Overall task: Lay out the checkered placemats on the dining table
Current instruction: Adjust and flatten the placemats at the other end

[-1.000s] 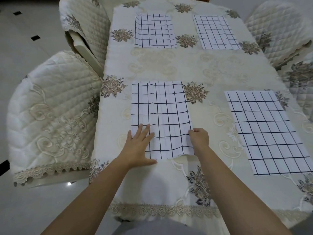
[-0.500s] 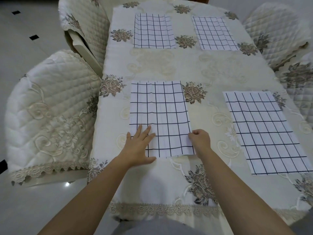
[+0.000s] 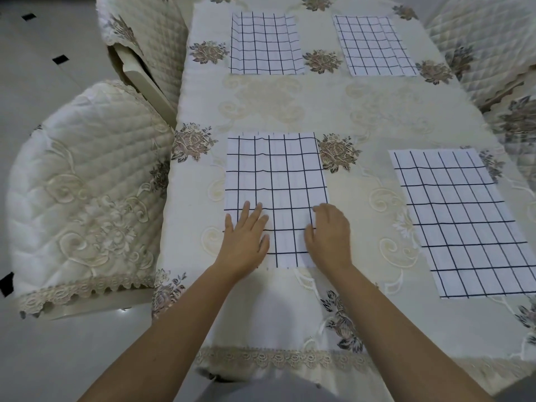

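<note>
- My left hand (image 3: 245, 242) lies flat on the near-left placemat (image 3: 275, 175), a white rectangular cloth ruled with a dark grid. Its fingers (image 3: 255, 213) are straight and slightly spread, pressing down and gripping nothing.
- My right hand (image 3: 329, 239) sits over the same mat's right edge. Its fingers (image 3: 319, 211) are bent, tips down on the cloth, and I cannot tell whether they pinch the edge or only press it.
- The relation I steer by: most of this mat stretches ahead of both sets of fingertips. Its long axis runs straight away from me, and its short near edge lies just behind my palms.
- Both hands are on the mat, one toward each side, so neither is nearer.
- Faint ripples bend the grid lines beyond the fingertips. I judge the step in hand is smoothing and squaring, so the next stroke should run forward along that long axis.
- Well to the right of the right fingers lies the near-right placemat (image 3: 458, 216), the same gridded cloth, lying flat.
- Far ahead of the fingers, the far-left placemat (image 3: 264, 43) and far-right placemat (image 3: 374, 46) lie side by side on the dining table (image 3: 290, 105), which wears a cream embroidered floral cloth.
- With four mats down, I judge the task nearly complete.
- Left of the left fingers, off the table, stands a quilted cream chair (image 3: 87, 184).
</note>
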Demonstrator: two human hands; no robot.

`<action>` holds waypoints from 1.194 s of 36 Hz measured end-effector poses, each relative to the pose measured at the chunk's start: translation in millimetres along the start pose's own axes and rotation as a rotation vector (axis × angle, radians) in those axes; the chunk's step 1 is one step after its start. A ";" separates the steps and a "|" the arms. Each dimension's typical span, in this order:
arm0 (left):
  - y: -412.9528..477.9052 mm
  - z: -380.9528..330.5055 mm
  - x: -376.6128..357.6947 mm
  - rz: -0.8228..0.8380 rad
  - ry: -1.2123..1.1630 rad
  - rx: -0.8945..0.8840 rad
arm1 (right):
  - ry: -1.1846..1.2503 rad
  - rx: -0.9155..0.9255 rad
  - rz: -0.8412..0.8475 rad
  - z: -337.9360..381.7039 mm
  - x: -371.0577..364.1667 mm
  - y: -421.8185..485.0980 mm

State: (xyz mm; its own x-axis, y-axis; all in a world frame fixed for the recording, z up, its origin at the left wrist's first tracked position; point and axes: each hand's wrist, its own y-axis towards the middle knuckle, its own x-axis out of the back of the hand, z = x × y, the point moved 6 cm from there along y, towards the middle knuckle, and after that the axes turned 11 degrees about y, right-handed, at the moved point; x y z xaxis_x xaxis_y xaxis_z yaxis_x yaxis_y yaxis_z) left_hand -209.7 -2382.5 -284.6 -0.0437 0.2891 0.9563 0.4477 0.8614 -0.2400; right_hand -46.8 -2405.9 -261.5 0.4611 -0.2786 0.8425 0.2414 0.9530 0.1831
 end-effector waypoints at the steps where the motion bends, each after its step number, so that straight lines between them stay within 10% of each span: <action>1: 3.1 -1.8 -0.9 0.000 0.012 0.014 | -0.023 0.048 0.062 8.1 -8.5 0.0; 13: 12.2 -19.0 -20.9 -0.040 0.095 -0.019 | -0.060 0.116 0.421 19.4 -64.7 -8.8; 32: 14.3 39.4 -13.3 -0.123 0.107 0.144 | 0.011 -0.157 0.278 -42.3 -19.9 6.2; 43: 74.8 3.3 -7.7 -0.038 0.054 -0.062 | -0.051 0.080 0.449 32.1 -74.6 58.2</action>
State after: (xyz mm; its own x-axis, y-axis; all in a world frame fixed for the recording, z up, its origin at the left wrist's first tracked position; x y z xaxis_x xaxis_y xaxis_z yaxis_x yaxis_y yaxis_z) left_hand -178.8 -2318.9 -310.4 -0.0145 0.2323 0.9725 0.5011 0.8434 -0.1939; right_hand -94.6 -2325.8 -297.5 0.4617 0.1682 0.8709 -0.0407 0.9848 -0.1686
